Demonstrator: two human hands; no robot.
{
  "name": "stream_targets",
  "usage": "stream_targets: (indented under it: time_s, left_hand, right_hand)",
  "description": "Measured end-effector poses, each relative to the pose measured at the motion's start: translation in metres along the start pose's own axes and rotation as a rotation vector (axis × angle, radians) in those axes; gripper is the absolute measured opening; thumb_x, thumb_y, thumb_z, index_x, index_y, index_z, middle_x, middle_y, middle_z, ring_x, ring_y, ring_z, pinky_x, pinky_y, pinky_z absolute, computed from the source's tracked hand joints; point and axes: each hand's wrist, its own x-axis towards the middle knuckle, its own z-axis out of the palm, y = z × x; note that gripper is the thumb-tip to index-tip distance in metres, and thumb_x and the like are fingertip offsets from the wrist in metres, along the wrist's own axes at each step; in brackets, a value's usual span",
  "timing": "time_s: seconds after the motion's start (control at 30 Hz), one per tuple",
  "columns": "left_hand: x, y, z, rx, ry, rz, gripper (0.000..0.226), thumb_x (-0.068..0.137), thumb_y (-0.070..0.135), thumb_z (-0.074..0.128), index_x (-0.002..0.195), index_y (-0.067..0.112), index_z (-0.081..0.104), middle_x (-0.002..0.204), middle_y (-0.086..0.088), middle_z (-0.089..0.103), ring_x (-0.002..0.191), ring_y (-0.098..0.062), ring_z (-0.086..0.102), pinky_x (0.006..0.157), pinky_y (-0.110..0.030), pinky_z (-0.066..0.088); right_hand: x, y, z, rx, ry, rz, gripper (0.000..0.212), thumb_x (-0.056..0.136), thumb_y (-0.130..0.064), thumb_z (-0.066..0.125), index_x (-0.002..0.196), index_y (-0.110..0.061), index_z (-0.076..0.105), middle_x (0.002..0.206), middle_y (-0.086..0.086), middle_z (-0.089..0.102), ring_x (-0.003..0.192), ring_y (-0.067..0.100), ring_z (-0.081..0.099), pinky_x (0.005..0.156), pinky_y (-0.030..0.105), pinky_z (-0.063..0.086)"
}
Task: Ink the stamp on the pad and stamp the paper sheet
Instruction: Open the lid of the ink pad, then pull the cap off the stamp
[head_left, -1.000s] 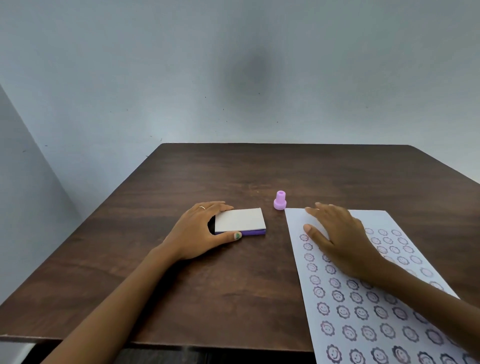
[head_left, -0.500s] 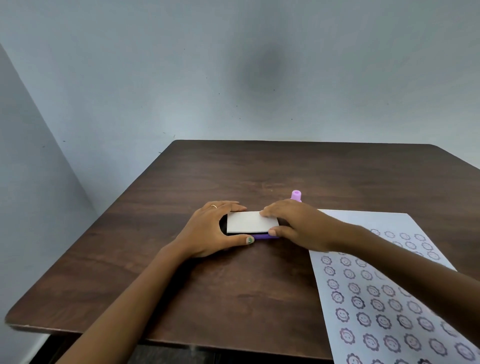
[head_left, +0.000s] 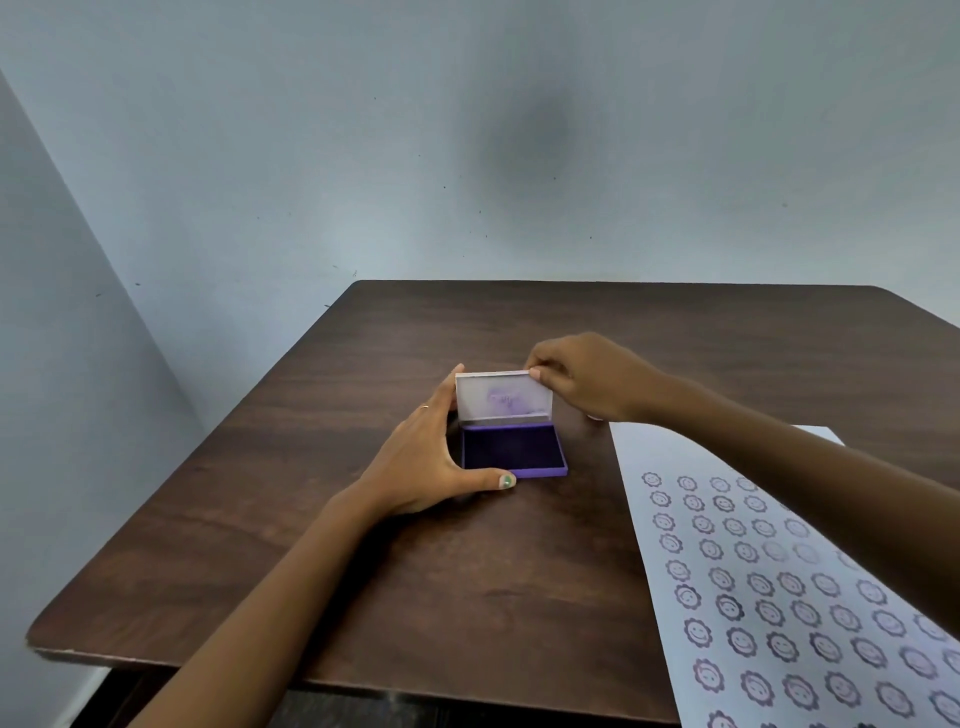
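A purple ink pad lies open mid-table, its dark pad showing. Its white lid stands upright at the back, stained with purple ink. My left hand cups the pad's left side, thumb along its front edge. My right hand pinches the lid's top right corner. The white paper sheet, covered with several rows of purple smiley stamps, lies to the right under my right forearm. The pink stamp is almost hidden behind my right hand; only a pale sliver shows beneath it.
The dark wooden table has its left edge and near edge in view. A grey wall rises behind the far edge.
My right hand left the paper, reached the closed pad and lifted its lid upright. My left hand stayed on the pad's left side. The stamp became hidden behind my right hand.
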Motion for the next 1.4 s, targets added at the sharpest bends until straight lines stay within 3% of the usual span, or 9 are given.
stream_targets:
  time_s: [0.23, 0.4, 0.57, 0.77, 0.93, 1.03, 1.17, 1.4]
  left_hand:
    - [0.0, 0.0, -0.001, 0.027, -0.02, 0.013, 0.133, 0.052, 0.07, 0.075, 0.143, 0.041, -0.018, 0.153, 0.016, 0.027, 0.138, -0.005, 0.031, 0.11, -0.028, 0.028]
    - [0.001, -0.002, -0.001, 0.062, -0.021, -0.002, 0.121, 0.052, 0.072, 0.073, 0.145, 0.044, 0.0, 0.153, 0.012, 0.029, 0.137, -0.011, 0.033, 0.111, -0.039, 0.033]
    - [0.0, -0.002, -0.001, 0.143, -0.022, 0.028, 0.102, 0.058, 0.07, 0.07, 0.142, 0.04, 0.021, 0.153, 0.012, 0.028, 0.135, -0.011, 0.033, 0.104, -0.027, 0.03]
    - [-0.001, -0.001, -0.002, 0.184, -0.05, 0.021, 0.071, 0.062, 0.066, 0.071, 0.124, 0.043, 0.047, 0.155, 0.01, 0.023, 0.136, -0.013, 0.031, 0.107, -0.034, 0.031]
    - [-0.001, 0.001, -0.003, 0.184, -0.064, 0.015, 0.066, 0.063, 0.066, 0.07, 0.121, 0.043, 0.048, 0.155, 0.01, 0.023, 0.137, -0.014, 0.03, 0.108, -0.04, 0.033]
    - [-0.001, 0.001, -0.003, 0.189, -0.061, 0.015, 0.065, 0.063, 0.066, 0.069, 0.12, 0.043, 0.049, 0.155, 0.01, 0.024, 0.137, -0.014, 0.03, 0.109, -0.041, 0.032]
    - [-0.001, 0.0, -0.003, 0.186, -0.062, 0.015, 0.064, 0.061, 0.069, 0.068, 0.118, 0.047, 0.048, 0.153, 0.011, 0.026, 0.135, -0.012, 0.031, 0.107, -0.038, 0.032]
    - [-0.002, 0.001, -0.002, 0.187, -0.039, 0.027, 0.061, 0.063, 0.067, 0.069, 0.116, 0.046, 0.048, 0.149, 0.014, 0.031, 0.129, -0.009, 0.035, 0.098, -0.029, 0.031]
  right_hand:
    - [0.017, 0.016, 0.014, -0.184, 0.086, -0.03, 0.026, 0.094, -0.022, 0.043, 0.104, -0.011, 0.064, 0.107, 0.008, 0.066, 0.095, 0.022, 0.056, 0.074, 0.028, 0.036]
    - [0.021, 0.026, 0.022, -0.285, 0.075, -0.023, 0.023, 0.093, -0.022, 0.043, 0.099, -0.013, 0.064, 0.107, 0.005, 0.067, 0.099, 0.024, 0.053, 0.078, 0.035, 0.034]
    - [0.023, 0.03, 0.029, -0.314, 0.018, 0.002, 0.021, 0.093, -0.024, 0.046, 0.099, -0.016, 0.064, 0.106, 0.003, 0.067, 0.1, 0.022, 0.052, 0.079, 0.035, 0.03]
    - [0.025, 0.029, 0.031, -0.301, -0.019, 0.004, 0.02, 0.091, -0.021, 0.048, 0.1, -0.017, 0.066, 0.109, 0.001, 0.067, 0.103, 0.02, 0.052, 0.086, 0.038, 0.033]
    - [0.021, 0.037, 0.006, -0.123, 0.044, 0.067, 0.02, 0.089, -0.024, 0.05, 0.095, -0.018, 0.069, 0.105, 0.001, 0.07, 0.092, 0.019, 0.059, 0.084, 0.038, 0.041]
    - [0.012, 0.049, -0.013, 0.059, -0.055, 0.133, 0.02, 0.086, -0.029, 0.058, 0.092, -0.014, 0.069, 0.098, 0.004, 0.071, 0.081, 0.017, 0.06, 0.072, 0.029, 0.043]
    - [-0.008, 0.057, -0.017, 0.104, -0.193, 0.205, 0.027, 0.078, -0.04, 0.067, 0.091, -0.017, 0.069, 0.089, -0.004, 0.067, 0.077, 0.006, 0.058, 0.064, 0.021, 0.041]
    - [-0.028, 0.056, 0.003, 0.173, -0.029, 0.196, 0.025, 0.074, -0.02, 0.074, 0.096, -0.013, 0.066, 0.095, 0.006, 0.068, 0.081, 0.015, 0.059, 0.063, 0.015, 0.039]
